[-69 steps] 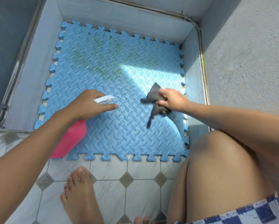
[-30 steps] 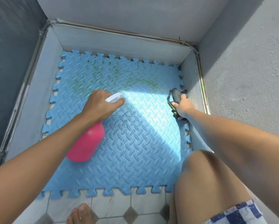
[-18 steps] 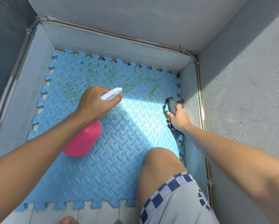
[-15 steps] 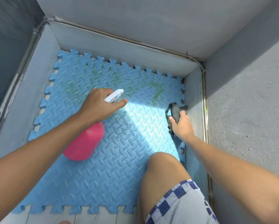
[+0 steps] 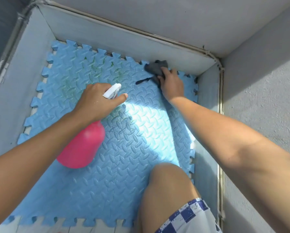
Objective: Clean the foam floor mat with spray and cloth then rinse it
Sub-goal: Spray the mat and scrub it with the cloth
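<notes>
A blue foam floor mat (image 5: 127, 165) with puzzle-cut edges lies flat in a shallow walled corner. Green smears mark its far half. My left hand (image 5: 97, 101) grips the white trigger head of a pink spray bottle (image 5: 82, 147), nozzle pointing toward the far right of the mat. My right hand (image 5: 172, 83) presses a dark grey cloth (image 5: 155, 67) onto the mat near its far right corner. A bright sun patch falls on the mat's middle right.
Low grey curbs (image 5: 124, 39) enclose the mat at the left, back and right. A rough grey wall (image 5: 261, 84) rises at the right. My bare knee (image 5: 167, 190) and checked shorts are over the mat's near right part. Tiled floor shows at the bottom edge.
My right hand has carried the cloth from the mat's right edge up to the far right corner. The spray bottle stays in my left hand, little moved. The view has shifted closer.
</notes>
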Action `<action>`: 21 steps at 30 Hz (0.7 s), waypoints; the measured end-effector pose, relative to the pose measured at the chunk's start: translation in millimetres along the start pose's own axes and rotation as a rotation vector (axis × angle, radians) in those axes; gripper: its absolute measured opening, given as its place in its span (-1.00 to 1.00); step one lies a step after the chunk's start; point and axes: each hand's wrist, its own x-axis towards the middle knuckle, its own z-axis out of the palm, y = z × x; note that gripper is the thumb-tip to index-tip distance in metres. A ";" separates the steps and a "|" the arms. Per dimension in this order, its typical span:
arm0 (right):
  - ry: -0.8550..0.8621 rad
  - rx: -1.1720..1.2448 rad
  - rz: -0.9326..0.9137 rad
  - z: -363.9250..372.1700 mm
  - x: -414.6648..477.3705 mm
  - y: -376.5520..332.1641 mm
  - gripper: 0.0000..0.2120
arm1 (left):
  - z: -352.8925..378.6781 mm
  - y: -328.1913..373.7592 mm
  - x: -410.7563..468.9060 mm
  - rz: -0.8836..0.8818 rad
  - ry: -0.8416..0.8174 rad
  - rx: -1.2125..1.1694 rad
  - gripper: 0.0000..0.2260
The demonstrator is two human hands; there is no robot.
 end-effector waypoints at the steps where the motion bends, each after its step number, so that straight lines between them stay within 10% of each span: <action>1: 0.044 -0.024 0.070 -3.7 4.3 20.0 -0.64 | 1.6 -0.5 0.0 0.014 -0.002 0.003 -0.49; 8: 0.116 -0.067 0.437 -13.2 -0.3 81.8 -0.69 | 8.3 -2.9 4.2 -0.002 -0.058 0.057 -0.47; 17: -0.168 0.068 -0.405 16.5 -165.2 -13.7 -0.62 | 10.9 -8.7 -7.0 0.001 -0.114 0.088 -0.45; 21: -0.156 -0.047 -0.355 4.2 -119.8 15.7 -0.63 | 6.9 -6.7 -7.9 0.005 -0.124 0.054 -0.46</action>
